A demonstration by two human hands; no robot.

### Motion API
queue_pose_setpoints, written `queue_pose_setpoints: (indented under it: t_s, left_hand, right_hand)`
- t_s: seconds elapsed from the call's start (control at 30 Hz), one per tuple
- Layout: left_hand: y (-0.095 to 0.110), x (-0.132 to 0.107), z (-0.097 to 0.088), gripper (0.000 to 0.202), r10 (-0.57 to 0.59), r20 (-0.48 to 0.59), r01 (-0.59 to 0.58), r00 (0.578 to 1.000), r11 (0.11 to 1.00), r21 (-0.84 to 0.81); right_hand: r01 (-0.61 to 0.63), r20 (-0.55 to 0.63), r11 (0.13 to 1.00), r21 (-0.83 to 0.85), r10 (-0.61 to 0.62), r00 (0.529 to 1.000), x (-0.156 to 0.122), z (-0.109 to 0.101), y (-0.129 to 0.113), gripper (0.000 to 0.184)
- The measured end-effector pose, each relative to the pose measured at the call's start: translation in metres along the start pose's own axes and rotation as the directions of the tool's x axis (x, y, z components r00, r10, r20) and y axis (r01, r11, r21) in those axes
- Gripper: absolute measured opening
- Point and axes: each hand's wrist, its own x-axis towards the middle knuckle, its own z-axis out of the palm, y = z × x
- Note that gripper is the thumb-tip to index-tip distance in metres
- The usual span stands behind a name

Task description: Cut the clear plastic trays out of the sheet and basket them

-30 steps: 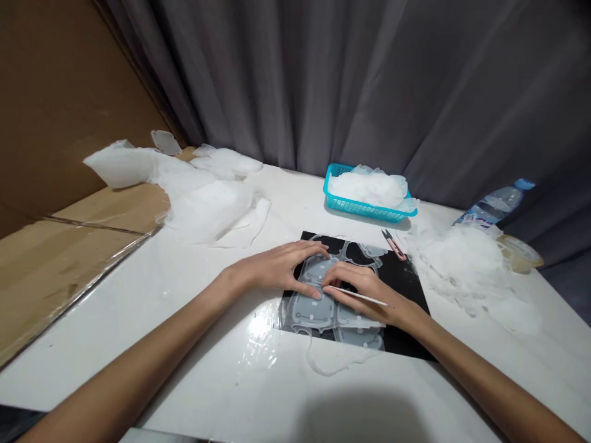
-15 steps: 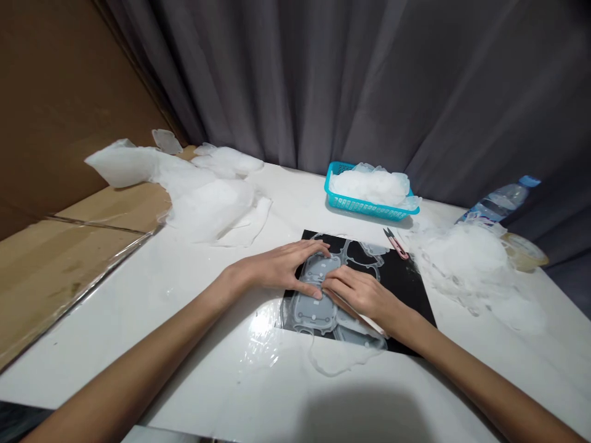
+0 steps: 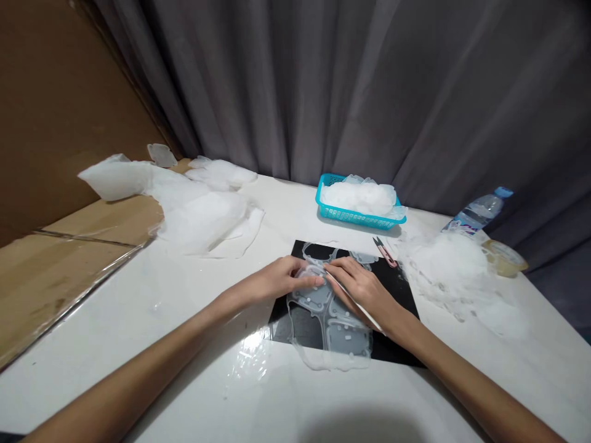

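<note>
A black sheet (image 3: 393,335) lies on the white table, covered with translucent rounded pieces (image 3: 349,337) joined by a thin clear web of edging. At its left side, my left hand (image 3: 286,277) is closed on a bent-up clear piece (image 3: 317,267), thumb pointing right. My right hand (image 3: 362,284) is closed around a thin white stick (image 3: 364,312), which slants from the fingertips back under the palm. The right fingertips meet the clear piece beside the left thumb; the exact contact is hidden. Small thread snips (image 3: 385,252) rest at the sheet's upper right edge.
A turquoise basket (image 3: 360,220) at the back holds white, cloudy pieces. More white filmy material (image 3: 198,212) is heaped on the left by cardboard (image 3: 92,231). To the right are another white pile (image 3: 450,261), a water bottle (image 3: 480,212) and a tape roll (image 3: 505,257).
My left hand has gone from lying spread on the sheet to gripping a lifted clear piece. An open dark gap now shows in the web below. The view has shifted slightly.
</note>
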Motion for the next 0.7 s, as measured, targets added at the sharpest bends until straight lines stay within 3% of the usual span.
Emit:
queue_pose_setpoints:
  t_s: [0.07,0.17,0.27,0.37,0.43,0.53,0.57,0.7]
  left_hand:
    - [0.003,0.002,0.005,0.045,0.076,0.057,-0.067,0.995,0.985,-0.156]
    - [0.004,0.004,0.012,0.044,0.096,0.060,-0.077,0.994,0.960,-0.269]
    - [-0.002,0.005,0.013,0.047,0.063,0.049,-0.047,0.997,0.959,-0.279]
    - [-0.009,0.003,0.009,0.055,0.002,0.150,0.031,0.989,0.975,-0.219]
    - [-0.012,0.001,0.006,0.055,-0.034,0.241,0.081,0.970,0.978,-0.191]
    - [-0.012,-0.001,0.001,0.055,-0.043,0.248,0.088,0.968,0.981,-0.173]
    - [-0.012,-0.002,-0.001,0.057,-0.039,0.232,0.077,0.972,0.985,-0.157]
    - [-0.010,-0.002,-0.011,0.057,-0.070,0.183,0.072,0.981,0.997,-0.005]
  right_hand:
    - [0.003,0.005,0.999,0.032,-0.003,1.000,0.001,-0.004,0.002,0.023]
    - [0.021,0.015,0.998,0.052,-0.021,1.000,-0.002,-0.005,0.000,0.023]
    - [0.031,0.036,0.994,0.101,-0.035,0.999,-0.005,0.001,0.000,0.023]
    - [-0.072,-0.085,0.983,0.169,0.088,0.992,-0.002,0.003,0.025,0.020]
    - [-0.216,-0.297,0.963,0.158,0.256,0.920,0.006,-0.003,0.057,0.022]
    - [-0.346,-0.437,0.925,0.158,0.380,0.815,0.022,-0.019,0.099,0.025]
    - [-0.363,-0.443,0.918,0.163,0.397,0.804,0.027,-0.024,0.104,0.023]
    - [-0.311,-0.152,0.895,0.319,0.373,0.915,0.041,-0.036,0.082,0.020]
